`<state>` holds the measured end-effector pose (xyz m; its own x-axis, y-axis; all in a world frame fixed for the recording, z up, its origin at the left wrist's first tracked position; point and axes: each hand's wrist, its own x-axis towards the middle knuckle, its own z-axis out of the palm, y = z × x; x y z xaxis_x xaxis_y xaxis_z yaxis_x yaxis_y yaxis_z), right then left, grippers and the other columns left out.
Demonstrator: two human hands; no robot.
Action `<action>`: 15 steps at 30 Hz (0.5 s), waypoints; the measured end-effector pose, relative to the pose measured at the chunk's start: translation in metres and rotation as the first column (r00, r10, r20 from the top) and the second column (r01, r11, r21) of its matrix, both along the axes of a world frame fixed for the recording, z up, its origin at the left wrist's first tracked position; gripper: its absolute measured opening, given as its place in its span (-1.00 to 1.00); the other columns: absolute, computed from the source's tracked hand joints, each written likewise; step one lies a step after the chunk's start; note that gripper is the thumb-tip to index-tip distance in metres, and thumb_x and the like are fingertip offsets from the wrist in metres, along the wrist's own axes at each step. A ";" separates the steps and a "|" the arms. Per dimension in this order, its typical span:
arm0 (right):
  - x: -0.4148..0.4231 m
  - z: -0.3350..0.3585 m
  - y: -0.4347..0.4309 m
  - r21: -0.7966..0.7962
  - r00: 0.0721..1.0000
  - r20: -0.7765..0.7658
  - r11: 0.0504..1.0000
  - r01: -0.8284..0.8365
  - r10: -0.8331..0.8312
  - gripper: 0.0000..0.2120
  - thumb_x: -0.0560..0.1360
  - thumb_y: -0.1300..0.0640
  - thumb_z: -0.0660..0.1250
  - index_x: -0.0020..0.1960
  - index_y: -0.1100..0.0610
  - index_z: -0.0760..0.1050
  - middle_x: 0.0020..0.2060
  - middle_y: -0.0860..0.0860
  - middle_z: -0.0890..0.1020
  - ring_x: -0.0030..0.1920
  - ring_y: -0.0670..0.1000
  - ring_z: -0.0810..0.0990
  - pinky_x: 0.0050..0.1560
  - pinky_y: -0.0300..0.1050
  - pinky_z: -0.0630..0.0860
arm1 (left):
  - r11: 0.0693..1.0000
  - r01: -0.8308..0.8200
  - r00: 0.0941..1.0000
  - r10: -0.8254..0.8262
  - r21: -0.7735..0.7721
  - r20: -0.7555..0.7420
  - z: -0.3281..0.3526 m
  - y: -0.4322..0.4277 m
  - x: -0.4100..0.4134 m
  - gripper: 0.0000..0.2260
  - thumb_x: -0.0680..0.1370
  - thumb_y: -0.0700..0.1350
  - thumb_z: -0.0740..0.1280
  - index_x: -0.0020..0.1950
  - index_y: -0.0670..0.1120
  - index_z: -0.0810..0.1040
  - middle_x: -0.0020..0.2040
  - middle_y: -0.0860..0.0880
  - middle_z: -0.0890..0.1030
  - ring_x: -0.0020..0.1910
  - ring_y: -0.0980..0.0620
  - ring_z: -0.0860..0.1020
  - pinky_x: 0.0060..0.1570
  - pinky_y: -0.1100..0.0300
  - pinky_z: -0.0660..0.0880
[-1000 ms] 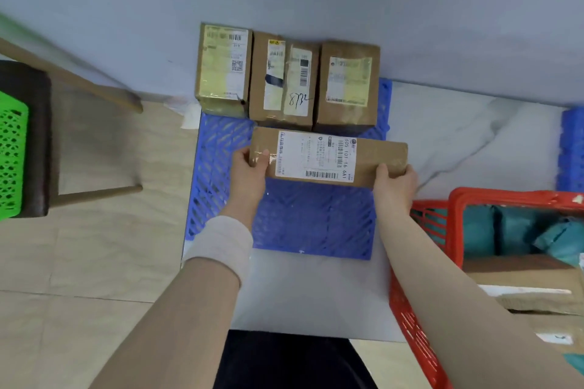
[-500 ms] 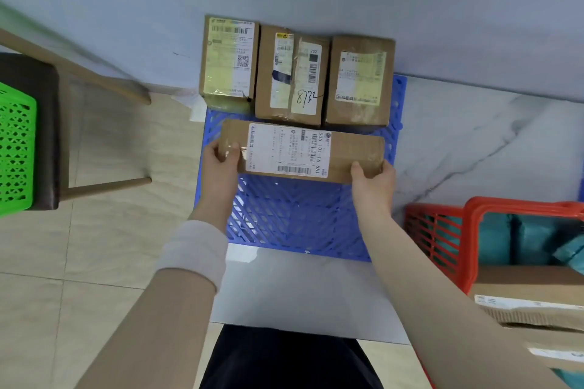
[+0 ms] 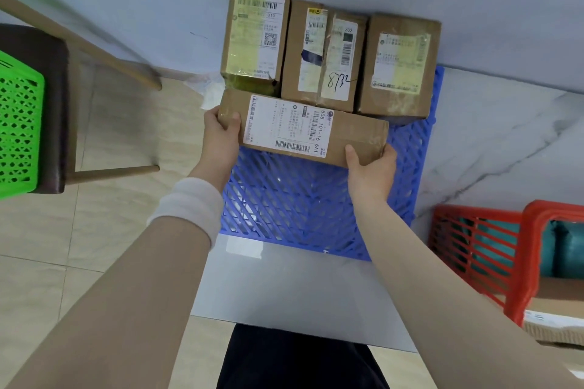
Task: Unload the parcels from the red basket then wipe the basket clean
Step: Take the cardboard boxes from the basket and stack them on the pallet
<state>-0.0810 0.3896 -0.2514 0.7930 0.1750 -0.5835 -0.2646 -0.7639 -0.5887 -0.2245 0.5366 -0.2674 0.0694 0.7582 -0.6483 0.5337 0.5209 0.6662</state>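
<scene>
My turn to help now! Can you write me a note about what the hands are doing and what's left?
Left hand and right hand grip the two ends of a long box, holding it on or just above the blue mat, right in front of three boxes standing in a row by the wall.
The red basket is off to the right, with teal bags and more boxes inside.
Done: three boxes out, a fourth nearly placed.
Left: let go of the long box, take out everything else, then wipe the basket.
</scene>
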 end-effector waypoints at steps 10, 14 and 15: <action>-0.001 0.066 -0.020 -0.060 0.975 -0.011 0.973 -0.223 0.223 -0.18 0.51 -0.01 0.30 0.52 0.20 -0.16 0.52 0.12 0.05 0.52 0.06 0.04 0.47 0.00 0.15 | 0.993 0.010 0.982 0.012 0.115 -0.188 0.057 -0.027 0.005 -0.42 0.58 -0.04 0.19 0.50 -0.16 0.00 0.52 -0.11 0.08 0.50 -0.07 0.08 0.48 0.04 0.07; -0.017 0.119 -0.055 0.038 0.964 0.062 0.965 -0.260 0.258 -0.26 0.50 0.02 0.32 0.52 0.17 0.00 0.51 0.03 0.15 0.51 -0.03 0.08 0.43 -0.18 0.10 | 0.983 0.089 0.996 -0.084 0.163 -0.036 0.106 -0.076 0.008 -0.53 0.56 -0.04 0.20 0.40 -0.20 0.20 0.36 -0.09 0.37 0.28 -0.01 0.39 0.33 0.24 0.27; -0.020 0.132 -0.064 0.064 0.965 0.073 0.965 -0.256 0.251 -0.28 0.49 0.03 0.33 0.51 0.17 0.04 0.50 0.02 0.17 0.50 -0.04 0.10 0.42 -0.21 0.10 | 0.978 0.128 0.992 -0.127 0.165 -0.013 0.119 -0.093 0.011 -0.57 0.59 -0.08 0.17 0.41 -0.21 0.20 0.35 -0.05 0.36 0.24 0.06 0.38 0.22 0.40 0.23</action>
<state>-0.1013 0.3253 -0.1193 0.7525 0.4149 -0.5115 -0.0281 -0.7558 -0.6542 -0.2136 0.4440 -0.1482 0.1707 0.8399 -0.5152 0.5905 0.3314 0.7359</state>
